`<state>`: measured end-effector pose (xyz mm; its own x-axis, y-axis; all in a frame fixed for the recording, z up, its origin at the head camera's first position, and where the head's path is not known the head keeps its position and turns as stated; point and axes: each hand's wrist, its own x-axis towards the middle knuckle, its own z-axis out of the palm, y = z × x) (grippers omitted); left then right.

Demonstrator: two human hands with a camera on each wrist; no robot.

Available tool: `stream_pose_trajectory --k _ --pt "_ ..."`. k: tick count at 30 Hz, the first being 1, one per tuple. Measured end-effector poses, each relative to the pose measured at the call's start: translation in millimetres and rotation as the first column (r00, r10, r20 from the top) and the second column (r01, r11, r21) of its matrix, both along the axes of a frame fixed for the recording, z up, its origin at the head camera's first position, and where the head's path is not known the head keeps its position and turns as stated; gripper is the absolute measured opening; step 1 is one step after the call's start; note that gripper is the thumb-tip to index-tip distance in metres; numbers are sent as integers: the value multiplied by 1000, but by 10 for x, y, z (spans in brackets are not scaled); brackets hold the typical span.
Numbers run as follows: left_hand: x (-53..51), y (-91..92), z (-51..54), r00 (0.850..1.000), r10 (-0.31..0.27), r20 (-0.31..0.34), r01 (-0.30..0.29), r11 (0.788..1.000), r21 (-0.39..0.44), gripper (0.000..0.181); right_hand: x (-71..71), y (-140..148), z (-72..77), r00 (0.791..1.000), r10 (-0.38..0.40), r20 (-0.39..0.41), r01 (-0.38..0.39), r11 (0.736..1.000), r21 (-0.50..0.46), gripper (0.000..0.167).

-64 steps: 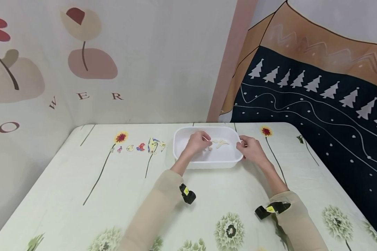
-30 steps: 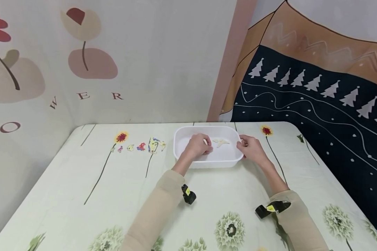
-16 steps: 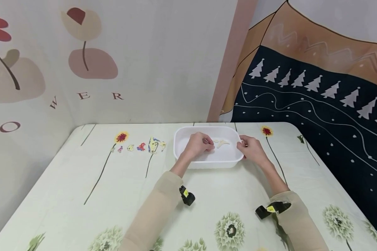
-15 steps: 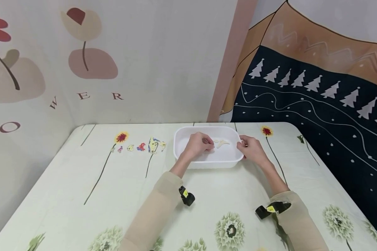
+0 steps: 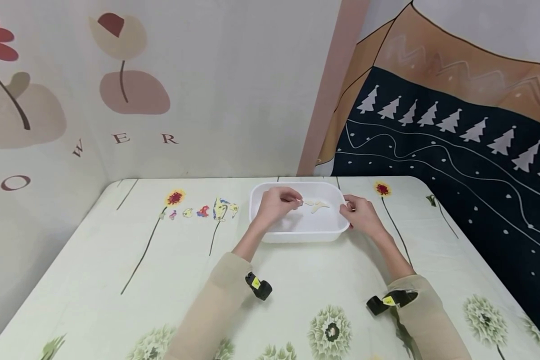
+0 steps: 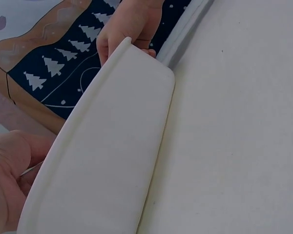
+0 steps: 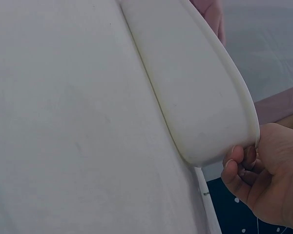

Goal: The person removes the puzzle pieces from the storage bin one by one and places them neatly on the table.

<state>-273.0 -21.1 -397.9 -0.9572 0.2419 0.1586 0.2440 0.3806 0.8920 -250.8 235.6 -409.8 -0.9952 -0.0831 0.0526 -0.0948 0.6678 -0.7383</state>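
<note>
A white plastic basin (image 5: 297, 236) stands on the table, with small flat cream-coloured pieces (image 5: 319, 206) inside. Over its left half, my left hand (image 5: 276, 204) pinches a small flat piece (image 5: 300, 202) between thumb and fingertips; its kind is too small to tell. In the left wrist view, the left hand (image 6: 10, 180) shows behind the basin wall (image 6: 102, 131), with a thin pale edge between its fingers. My right hand (image 5: 362, 214) grips the basin's right rim. The right wrist view shows that hand's (image 7: 271, 175) fingers curled under the rim, thumb side above.
Left of the basin, several small flat colourful pieces lie in a row, among them a larger yellow-and-blue one (image 5: 225, 208) and a red-and-blue one (image 5: 203, 211). A flower-printed cloth (image 5: 162, 280) covers the table. A wall (image 5: 234, 100) rises behind its far edge.
My left hand reached down among the pieces in the basin, then rose and drew slightly left with a small piece between its fingertips. My right hand has stayed on the rim.
</note>
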Motion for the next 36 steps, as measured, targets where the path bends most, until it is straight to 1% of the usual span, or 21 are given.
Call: stream_pose_trajectory --k 3,10,17,22,25,27,33,36 --pt "26 -39 38 1000 6 8 -7 999 33 12 -3 2 -5 1000 0 -2 0 1000 1 46" --pt "93 -192 109 999 -13 36 10 995 96 8 -7 3 -19 1000 -4 -1 4 1000 6 46" --pt "182 -434 176 998 -18 53 7 981 194 12 -8 -1 -21 1000 -3 -4 4 1000 6 45" --pt "227 -632 207 997 -11 75 -7 972 236 14 -13 -2 -8 1000 -9 3 9 1000 12 46" --pt "262 -755 211 996 0 93 -23 969 247 15 -18 -3 1 1000 -10 11 10 1000 15 46" --pt "285 -838 208 995 12 103 -36 970 239 17 -18 -3 3 1000 -10 12 10 1000 12 46" --pt "333 -1072 162 991 61 119 -82 980 182 21 -17 4 -12 1000 -7 2 7 1000 2 45" --pt "346 -1180 117 990 69 125 -88 984 154 22 -13 3 -20 1000 -6 3 6 1000 -13 44"
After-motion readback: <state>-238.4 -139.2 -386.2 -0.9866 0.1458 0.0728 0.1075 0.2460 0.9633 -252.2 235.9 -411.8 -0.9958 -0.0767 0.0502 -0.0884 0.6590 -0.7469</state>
